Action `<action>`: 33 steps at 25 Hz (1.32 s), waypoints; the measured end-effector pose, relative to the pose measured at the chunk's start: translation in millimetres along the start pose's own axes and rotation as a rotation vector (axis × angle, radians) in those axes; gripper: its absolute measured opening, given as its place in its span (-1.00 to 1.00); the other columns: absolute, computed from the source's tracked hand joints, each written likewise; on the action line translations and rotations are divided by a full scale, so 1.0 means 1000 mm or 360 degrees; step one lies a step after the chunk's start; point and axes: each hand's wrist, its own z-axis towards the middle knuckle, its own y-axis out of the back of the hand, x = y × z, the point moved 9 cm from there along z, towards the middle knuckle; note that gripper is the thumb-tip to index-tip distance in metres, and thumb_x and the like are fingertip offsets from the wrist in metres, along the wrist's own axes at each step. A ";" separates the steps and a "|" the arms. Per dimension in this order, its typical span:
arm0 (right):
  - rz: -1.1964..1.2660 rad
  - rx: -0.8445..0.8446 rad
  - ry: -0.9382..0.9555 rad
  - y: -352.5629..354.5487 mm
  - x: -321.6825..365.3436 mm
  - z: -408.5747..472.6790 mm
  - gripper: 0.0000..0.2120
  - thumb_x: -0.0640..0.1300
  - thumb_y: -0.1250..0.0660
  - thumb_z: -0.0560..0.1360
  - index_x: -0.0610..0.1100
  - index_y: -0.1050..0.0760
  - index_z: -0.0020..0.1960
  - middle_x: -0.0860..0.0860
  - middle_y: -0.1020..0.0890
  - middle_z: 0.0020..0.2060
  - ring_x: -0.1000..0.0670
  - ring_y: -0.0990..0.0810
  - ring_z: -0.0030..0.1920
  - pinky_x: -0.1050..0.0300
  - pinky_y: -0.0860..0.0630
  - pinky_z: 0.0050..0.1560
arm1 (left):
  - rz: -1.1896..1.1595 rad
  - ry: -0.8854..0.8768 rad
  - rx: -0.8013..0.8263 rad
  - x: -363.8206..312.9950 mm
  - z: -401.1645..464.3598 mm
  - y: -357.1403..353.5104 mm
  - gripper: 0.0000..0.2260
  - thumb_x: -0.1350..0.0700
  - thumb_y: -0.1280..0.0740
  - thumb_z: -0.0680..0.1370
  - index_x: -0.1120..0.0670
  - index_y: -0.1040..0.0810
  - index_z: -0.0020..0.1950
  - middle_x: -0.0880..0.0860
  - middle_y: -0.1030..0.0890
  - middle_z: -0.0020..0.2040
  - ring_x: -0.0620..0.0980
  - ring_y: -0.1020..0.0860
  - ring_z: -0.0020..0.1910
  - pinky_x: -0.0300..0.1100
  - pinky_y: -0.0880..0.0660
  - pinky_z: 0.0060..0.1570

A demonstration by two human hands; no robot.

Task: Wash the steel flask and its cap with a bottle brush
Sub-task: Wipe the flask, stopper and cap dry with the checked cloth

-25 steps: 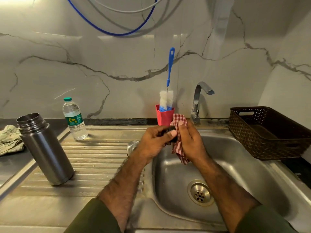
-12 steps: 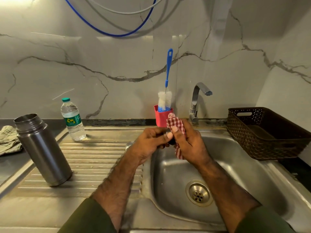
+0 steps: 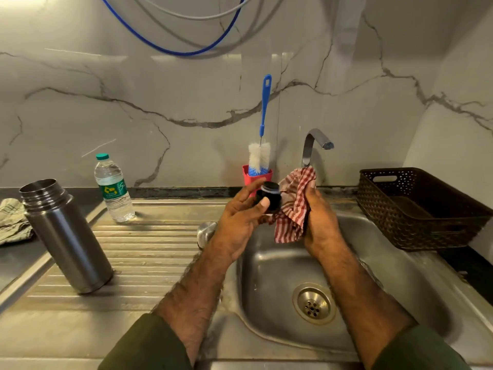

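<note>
Along the marble-patterned wall, a steel sink unit [image 3: 160, 311] spans the counter, with a ribbed drainboard on the left and a basin [image 3: 386, 276] with a round drain on the right. A dark perforated basket [image 3: 426, 209] sits on the counter at the basin's right edge. The steel flask [image 3: 64, 236] stands uncapped on the drainboard, well apart from the hands. A plastic water bottle [image 3: 113, 188] stands behind it, near the wall. A crumpled green cloth [image 3: 12, 222] lies at the far left. The tap [image 3: 314, 145] rises behind the basin. The bottle brush [image 3: 262, 129] stands bristles-down in a red cup [image 3: 249, 177] beside the tap, blue handle upward.

Above the basin, the right hand [image 3: 320, 220] is closed around a red-and-white checked cloth [image 3: 296, 206], which hangs below the palm. The left hand [image 3: 240, 217] grips the dark cap [image 3: 270, 197] between thumb and curled fingers, with the cap touching the cloth. A small round steel piece [image 3: 206, 231] rests on the drainboard edge, just beside the left wrist.
</note>
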 end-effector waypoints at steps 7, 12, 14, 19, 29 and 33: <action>-0.0670 0.0261 0.0371 -0.022 0.011 -0.018 -0.81 0.04 -0.24 0.69 0.19 -0.57 0.23 0.17 -0.68 0.12 0.14 -0.65 0.11 0.16 -0.56 0.08 | 0.0356 0.0077 -0.0368 -0.001 -0.001 0.019 -0.52 0.12 -0.69 0.37 0.13 -0.66 0.23 0.12 -0.76 0.11 0.19 -0.73 0.14 0.16 -0.67 0.16; -0.0646 0.0142 0.0523 -0.018 0.024 -0.018 -0.87 -0.05 -0.31 0.66 0.14 -0.59 0.12 0.22 -0.72 -0.05 0.26 -0.68 -0.04 0.35 -0.61 -0.13 | 0.0491 -0.0015 -0.0121 -0.009 0.003 0.007 -0.65 0.12 -0.56 0.51 0.00 -0.67 0.29 0.12 -0.73 0.15 0.19 -0.71 0.18 0.11 -0.68 0.10; -0.0583 0.0130 0.0554 -0.014 0.030 -0.019 -0.89 -0.07 -0.34 0.63 0.08 -0.61 0.12 0.22 -0.73 -0.06 0.24 -0.69 -0.04 0.35 -0.61 -0.13 | 0.0074 0.0066 -0.0285 -0.006 0.002 0.011 -0.79 0.24 -0.43 0.60 0.12 -0.66 0.23 0.19 -0.73 0.18 0.22 -0.71 0.18 0.03 -0.68 0.02; -0.1094 0.0324 0.0924 -0.029 0.038 -0.029 -0.69 0.03 -0.39 0.62 0.02 -0.55 0.34 0.16 -0.62 0.17 0.17 -0.61 0.17 0.26 -0.64 0.01 | -0.0215 0.0202 -0.0370 0.000 -0.002 0.016 -0.70 0.22 -0.50 0.54 0.26 -0.56 0.22 0.23 -0.72 0.09 0.19 -0.73 0.06 0.04 -0.68 0.03; -0.1085 0.0100 0.0066 0.005 -0.007 0.001 -0.58 0.27 -0.12 0.68 0.08 -0.59 0.31 0.03 -0.67 0.17 0.06 -0.63 0.11 0.08 -0.52 0.03 | 0.0793 0.0200 0.0006 0.008 -0.003 -0.001 -0.70 0.26 -0.56 0.53 0.19 -0.69 0.26 0.11 -0.78 0.07 0.13 -0.76 0.04 0.07 -0.70 0.13; -0.1191 0.0067 0.0333 -0.002 0.007 -0.002 -0.62 0.19 -0.14 0.70 -0.01 -0.60 0.23 0.01 -0.68 0.06 0.00 -0.66 0.10 0.06 -0.59 0.00 | 0.0934 0.0195 -0.0028 0.005 -0.002 -0.005 -0.71 0.28 -0.51 0.58 0.10 -0.66 0.29 0.14 -0.75 0.08 0.09 -0.76 0.02 0.07 -0.72 0.06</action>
